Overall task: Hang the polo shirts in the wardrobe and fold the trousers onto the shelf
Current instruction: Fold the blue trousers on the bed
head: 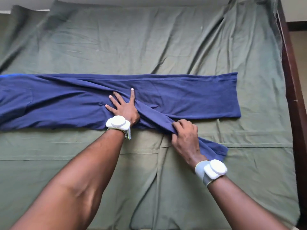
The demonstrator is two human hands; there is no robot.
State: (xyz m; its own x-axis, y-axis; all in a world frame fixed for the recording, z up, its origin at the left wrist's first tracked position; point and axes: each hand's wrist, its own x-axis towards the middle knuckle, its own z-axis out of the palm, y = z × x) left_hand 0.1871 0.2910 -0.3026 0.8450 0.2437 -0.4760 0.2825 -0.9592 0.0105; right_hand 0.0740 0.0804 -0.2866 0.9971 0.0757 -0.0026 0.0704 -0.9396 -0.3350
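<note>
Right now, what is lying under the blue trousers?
The blue trousers lie on a green bed sheet. The left hand presses flat on them; the right hand grips one pulled-out fold. What is directly under the cloth is covered, so it cannot be seen.

— What colours do we see on the bed?
— We see a plain olive-green sheet, no pattern on it, only creases.
— And the trousers?
— We find them a solid navy blue, unpatterned; at the far left edge of the view we catch a brighter blue tinge.
— The wrists?
— We note a white device on the left one, on a grey band with a yellow-green edge, and a white device on a pale grey band on the right.
— The bed frame?
— We see dark reddish-brown wood.
</note>
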